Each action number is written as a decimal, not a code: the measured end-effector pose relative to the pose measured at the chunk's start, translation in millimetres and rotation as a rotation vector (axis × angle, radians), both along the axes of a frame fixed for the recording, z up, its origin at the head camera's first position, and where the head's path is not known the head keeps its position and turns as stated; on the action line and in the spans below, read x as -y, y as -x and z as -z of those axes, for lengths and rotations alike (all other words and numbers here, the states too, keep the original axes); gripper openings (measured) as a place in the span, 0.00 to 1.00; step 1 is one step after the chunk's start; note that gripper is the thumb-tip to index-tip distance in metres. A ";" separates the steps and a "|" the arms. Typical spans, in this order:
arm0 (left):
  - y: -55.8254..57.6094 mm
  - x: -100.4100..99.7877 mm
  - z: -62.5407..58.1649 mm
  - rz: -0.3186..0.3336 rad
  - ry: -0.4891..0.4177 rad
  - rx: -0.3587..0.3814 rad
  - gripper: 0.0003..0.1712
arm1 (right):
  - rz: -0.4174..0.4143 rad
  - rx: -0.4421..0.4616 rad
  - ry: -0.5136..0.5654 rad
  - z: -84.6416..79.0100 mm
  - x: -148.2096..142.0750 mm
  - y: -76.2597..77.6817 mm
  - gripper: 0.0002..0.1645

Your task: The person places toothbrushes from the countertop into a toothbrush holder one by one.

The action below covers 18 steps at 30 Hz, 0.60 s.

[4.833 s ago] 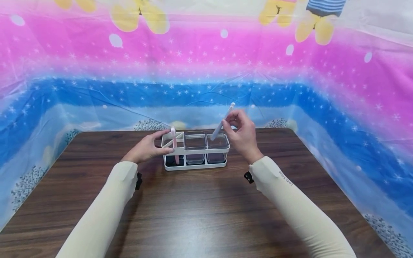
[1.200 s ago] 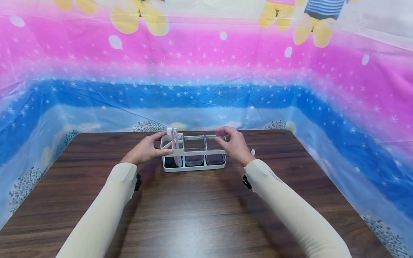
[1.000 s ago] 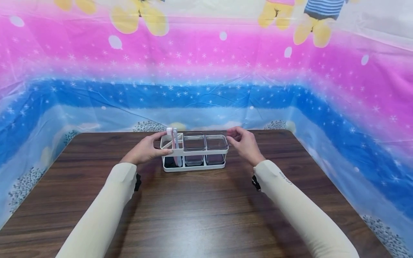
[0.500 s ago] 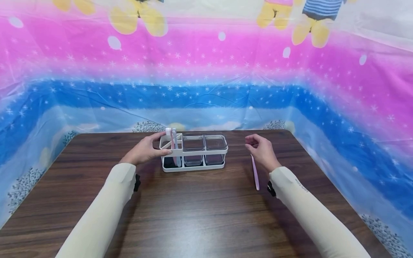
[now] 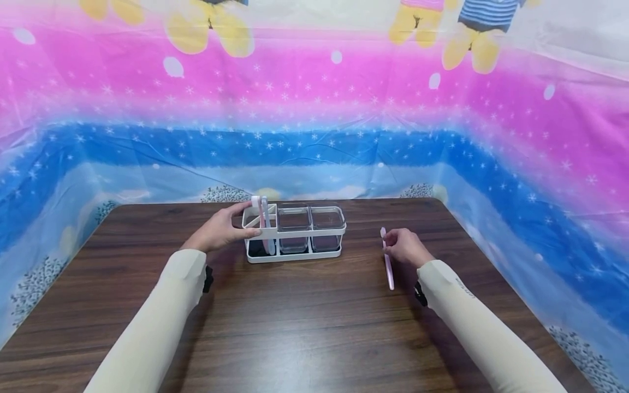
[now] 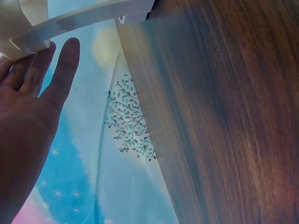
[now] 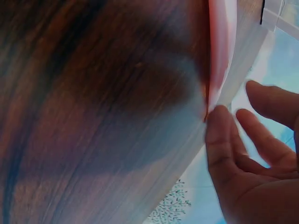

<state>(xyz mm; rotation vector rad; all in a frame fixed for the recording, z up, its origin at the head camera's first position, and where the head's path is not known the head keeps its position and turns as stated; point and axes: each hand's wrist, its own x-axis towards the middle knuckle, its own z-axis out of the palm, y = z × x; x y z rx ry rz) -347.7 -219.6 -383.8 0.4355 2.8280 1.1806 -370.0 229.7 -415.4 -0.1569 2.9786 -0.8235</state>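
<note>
In the head view, my left hand point(image 5: 216, 229) grips the left end of a white toothbrush holder point(image 5: 300, 257), thumb in front and fingers behind. In its left section stand a pink toothbrush point(image 5: 262, 216) and a pale blue toothbrush point(image 5: 271, 245), heads up. Two clear square cups fill the other sections. Right of the holder, another pink toothbrush point(image 5: 389, 273) lies on the table, its head pointing away from me. My right hand point(image 5: 407, 246) is at its upper part. In the right wrist view, a fingertip meets the pink toothbrush point(image 7: 223, 42), while the other fingers are spread apart.
The brown wood-grain table point(image 5: 295, 322) has its far edge just behind the holder. A patterned pink and blue cloth point(image 5: 314, 93) hangs around the back and sides. The left clear cup point(image 5: 294, 243) and right clear cup point(image 5: 326, 243) sit inside the holder.
The pale blue toothbrush, earlier held in my right hand, now stands in the holder beside the pink one. My right hand has moved right and down to the toothbrush on the table. Left hand stays.
</note>
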 end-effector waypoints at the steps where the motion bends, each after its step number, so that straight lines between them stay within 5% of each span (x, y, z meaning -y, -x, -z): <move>1: 0.2 0.2 0.2 0.000 -0.002 0.000 0.58 | 0.001 0.018 -0.010 1.2 -0.3 0.4 0.17; 12: 0.7 0.4 0.5 0.003 -0.006 0.003 0.59 | 0.049 0.145 0.101 4.3 3.3 2.1 0.19; 18: -0.3 0.2 -1.0 -0.001 -0.012 0.011 0.58 | 0.080 0.177 0.048 4.3 7.1 5.9 0.11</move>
